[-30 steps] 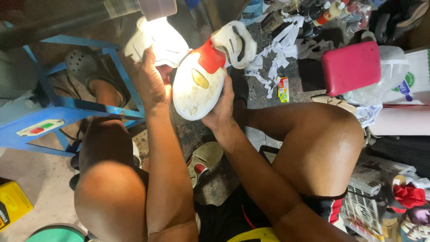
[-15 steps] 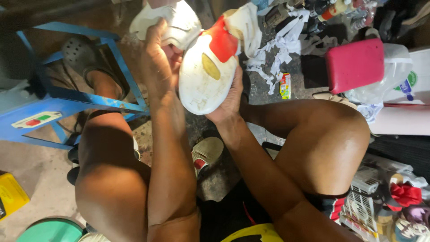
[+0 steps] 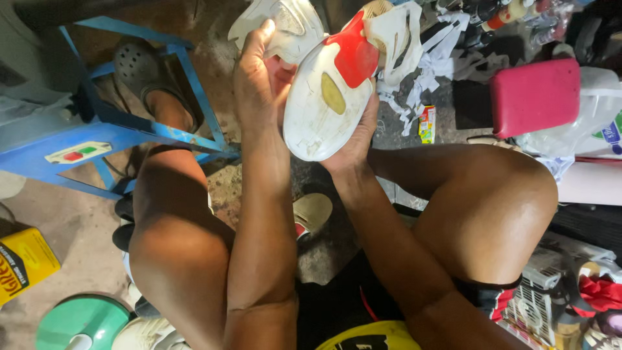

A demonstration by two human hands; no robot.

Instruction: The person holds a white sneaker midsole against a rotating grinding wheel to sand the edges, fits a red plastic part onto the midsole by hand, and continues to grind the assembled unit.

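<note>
One white shoe [image 3: 327, 104] with a red heel patch and one yellow oval on its sole sits between two hands. The left hand [image 3: 256, 81] has its grip closed on the shoe's upper side; the right hand [image 3: 353, 142] cups the sole from below. One blue stool [image 3: 129, 133] stands left of the grip, one pink box [image 3: 534, 97] right.

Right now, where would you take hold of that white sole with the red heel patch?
By its lower rounded end, from underneath, palm cupping the edge. The white sole stands tilted, bottom face towards the camera, and the right hand already cradles that end. The left hand steadies the left edge beside the white upper, so that side is taken.
</note>
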